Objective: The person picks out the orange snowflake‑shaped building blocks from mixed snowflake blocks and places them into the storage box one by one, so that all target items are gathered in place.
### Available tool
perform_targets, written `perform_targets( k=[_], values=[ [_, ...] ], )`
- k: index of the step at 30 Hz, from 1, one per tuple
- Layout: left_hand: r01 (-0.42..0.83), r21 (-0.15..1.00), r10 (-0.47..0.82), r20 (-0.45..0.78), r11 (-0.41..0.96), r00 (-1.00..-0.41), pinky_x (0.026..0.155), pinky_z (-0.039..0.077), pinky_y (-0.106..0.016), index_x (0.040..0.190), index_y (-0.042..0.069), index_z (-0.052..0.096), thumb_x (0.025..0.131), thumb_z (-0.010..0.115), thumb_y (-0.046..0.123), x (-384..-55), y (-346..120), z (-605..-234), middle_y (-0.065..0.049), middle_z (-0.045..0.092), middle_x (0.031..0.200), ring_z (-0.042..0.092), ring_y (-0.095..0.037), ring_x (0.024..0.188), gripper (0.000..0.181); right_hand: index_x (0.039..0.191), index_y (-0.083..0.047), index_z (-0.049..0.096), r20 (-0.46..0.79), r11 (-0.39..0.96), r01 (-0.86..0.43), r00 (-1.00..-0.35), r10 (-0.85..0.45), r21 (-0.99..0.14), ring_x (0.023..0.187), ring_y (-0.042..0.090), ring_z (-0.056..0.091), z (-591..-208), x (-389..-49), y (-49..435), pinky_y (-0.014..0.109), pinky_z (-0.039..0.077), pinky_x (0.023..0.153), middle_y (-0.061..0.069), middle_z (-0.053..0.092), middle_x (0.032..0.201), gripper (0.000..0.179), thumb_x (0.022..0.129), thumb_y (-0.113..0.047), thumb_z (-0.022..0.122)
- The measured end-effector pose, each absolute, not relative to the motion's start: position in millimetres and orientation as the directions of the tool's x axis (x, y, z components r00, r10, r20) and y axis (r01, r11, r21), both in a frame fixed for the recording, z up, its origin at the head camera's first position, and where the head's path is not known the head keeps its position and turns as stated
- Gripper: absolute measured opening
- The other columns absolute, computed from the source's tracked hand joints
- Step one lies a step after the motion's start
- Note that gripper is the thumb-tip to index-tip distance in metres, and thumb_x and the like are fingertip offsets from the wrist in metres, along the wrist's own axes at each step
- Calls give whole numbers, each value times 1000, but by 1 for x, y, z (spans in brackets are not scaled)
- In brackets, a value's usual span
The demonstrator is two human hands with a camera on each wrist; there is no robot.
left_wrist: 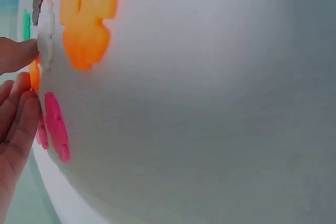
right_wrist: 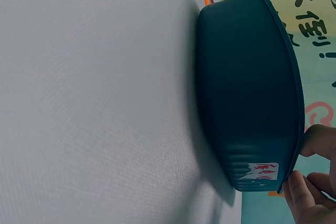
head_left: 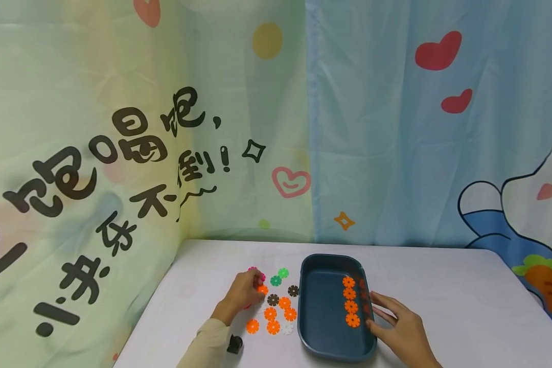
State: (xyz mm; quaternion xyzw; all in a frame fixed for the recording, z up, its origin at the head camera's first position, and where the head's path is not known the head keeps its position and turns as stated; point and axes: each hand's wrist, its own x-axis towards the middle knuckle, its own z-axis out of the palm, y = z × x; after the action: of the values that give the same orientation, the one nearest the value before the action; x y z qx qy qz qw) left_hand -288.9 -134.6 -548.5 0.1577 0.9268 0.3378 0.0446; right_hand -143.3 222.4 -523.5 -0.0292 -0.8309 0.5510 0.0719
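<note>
My left hand (head_left: 245, 291) is low over the scattered snowflake discs on the left. Its thumb and fingertips pinch an orange snowflake disc (left_wrist: 34, 74) at two edges. Close by lie a pink disc (left_wrist: 56, 127) and a white disc (left_wrist: 46, 34). A dark blue rectangular tray (head_left: 324, 337) stands right of the discs. Inside it, along the right side, runs a column of several orange discs (head_left: 351, 306). My right hand (head_left: 402, 327) grips the tray's right rim between thumb and fingers, also seen in the right wrist view on the rim (right_wrist: 300, 103).
Green discs (head_left: 276, 280), brown discs (head_left: 273, 300), more orange discs (head_left: 273, 327) and a clear disc (head_left: 287, 328) lie left of the tray. A small black object (head_left: 234, 344) is beside the left sleeve. Printed curtains (head_left: 363, 153) hang behind the white table (head_left: 464, 286).
</note>
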Motion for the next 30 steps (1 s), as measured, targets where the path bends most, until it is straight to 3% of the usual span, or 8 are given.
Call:
perform_targets(
  k=[4, 9, 26, 30],
  values=[
    [271, 609, 329, 16, 745, -944, 82, 53, -32, 107, 3, 62, 71, 85, 5, -289, -133, -547, 0, 56, 90, 52, -17, 82, 43, 137, -1, 51, 65, 390, -7, -989, 135, -921, 117, 36, 58, -522, -144, 222, 25, 53, 85, 19, 52, 136, 67, 76, 3, 79],
    [382, 528, 398, 89, 759, -913, 89, 52, -34, 111, 3, 62, 73, 83, 3, -286, -132, -547, -3, 55, 99, 52, -17, 89, 44, 138, -1, 51, 47, 386, 11, -989, 140, -922, 116, 35, 59, -521, -144, 221, 26, 53, 85, 19, 51, 137, 67, 77, 2, 79],
    [546, 460, 528, 181, 700, -830, 80, 54, -28, 102, -2, 67, 71, 81, -6, -283, -139, -544, -3, 57, 93, 56, -17, 84, 35, 137, -2, 52, 83, 391, -25, -988, 131, -920, 116, 35, 59, -524, -144, 223, 27, 53, 85, 18, 53, 135, 67, 77, 2, 79],
    [525, 436, 515, 152, 731, -844, 82, 54, -28, 102, 0, 68, 71, 82, -5, -283, -138, -543, -2, 57, 95, 56, -16, 85, 34, 138, -2, 52, 69, 395, -10, -988, 135, -918, 116, 35, 59, -523, -144, 222, 27, 53, 85, 18, 53, 135, 67, 77, 2, 79]
  ],
)
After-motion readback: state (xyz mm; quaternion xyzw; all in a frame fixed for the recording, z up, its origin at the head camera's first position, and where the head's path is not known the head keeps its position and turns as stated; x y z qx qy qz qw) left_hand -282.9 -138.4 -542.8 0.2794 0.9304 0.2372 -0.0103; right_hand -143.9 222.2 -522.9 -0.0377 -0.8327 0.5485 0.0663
